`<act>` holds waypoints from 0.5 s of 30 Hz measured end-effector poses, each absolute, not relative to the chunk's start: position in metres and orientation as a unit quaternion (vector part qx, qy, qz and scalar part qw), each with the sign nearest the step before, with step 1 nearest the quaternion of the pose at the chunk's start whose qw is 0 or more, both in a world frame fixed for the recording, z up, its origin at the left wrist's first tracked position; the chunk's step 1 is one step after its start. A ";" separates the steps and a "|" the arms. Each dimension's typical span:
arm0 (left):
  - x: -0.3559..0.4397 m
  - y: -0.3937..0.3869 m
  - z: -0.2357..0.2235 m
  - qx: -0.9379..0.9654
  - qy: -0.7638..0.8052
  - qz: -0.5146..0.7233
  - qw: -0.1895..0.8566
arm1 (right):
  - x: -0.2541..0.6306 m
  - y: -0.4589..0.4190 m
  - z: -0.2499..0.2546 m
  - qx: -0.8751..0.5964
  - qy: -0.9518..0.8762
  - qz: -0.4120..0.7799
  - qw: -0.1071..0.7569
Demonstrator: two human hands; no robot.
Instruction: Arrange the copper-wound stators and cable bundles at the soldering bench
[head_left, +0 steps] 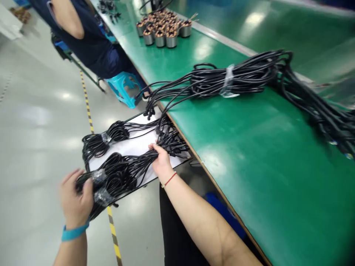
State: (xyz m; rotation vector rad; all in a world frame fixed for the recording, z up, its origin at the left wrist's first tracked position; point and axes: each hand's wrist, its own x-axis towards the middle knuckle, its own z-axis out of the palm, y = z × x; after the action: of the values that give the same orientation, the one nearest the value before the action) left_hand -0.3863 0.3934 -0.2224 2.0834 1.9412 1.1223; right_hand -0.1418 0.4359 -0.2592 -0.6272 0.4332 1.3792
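Note:
My left hand (76, 197), with a blue wristband, grips the taped end of a bundle of black cables (116, 177). My right hand (162, 160), with a red string bracelet, closes on the same bundle near its plug ends. The bundle lies across a white board (133, 147) that juts out over the floor from the bench edge. A second coiled black cable bundle (104, 140), taped at its middle, rests on the board just above it. A larger taped cable bundle (230, 79) lies on the green bench, its loose ends trailing to the right.
Metal cups (159, 33) holding copper-wound parts stand on the far green bench (277, 184). A person in dark clothes (88, 40) stands at the far left by a blue stool (123, 88). A yellow-and-black floor line (88, 111) runs beneath the board.

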 end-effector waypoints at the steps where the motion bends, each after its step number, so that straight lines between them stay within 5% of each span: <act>1: -0.405 0.360 -0.235 0.536 0.707 0.461 0.020 | -0.141 0.437 -0.261 -0.283 0.194 0.624 0.702; 3: -0.426 0.306 -0.268 0.196 0.773 0.586 0.146 | -0.139 0.439 -0.264 -0.292 0.188 0.628 0.696; 5: -0.435 0.279 -0.306 0.083 0.774 0.567 0.269 | -0.138 0.440 -0.268 -0.304 0.171 0.632 0.692; 11: -0.465 0.321 -0.365 -0.017 0.597 0.596 0.537 | -0.137 0.441 -0.262 -0.328 0.099 0.654 0.674; 15: -0.487 0.353 -0.363 -0.001 0.554 0.592 0.585 | -0.134 0.437 -0.259 -0.346 0.079 0.658 0.664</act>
State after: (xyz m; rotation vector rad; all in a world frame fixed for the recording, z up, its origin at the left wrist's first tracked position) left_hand -0.4869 0.3533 -0.3635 -0.0015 1.2934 1.3808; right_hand -0.1345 0.4375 -0.2590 -0.7822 0.1785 1.4877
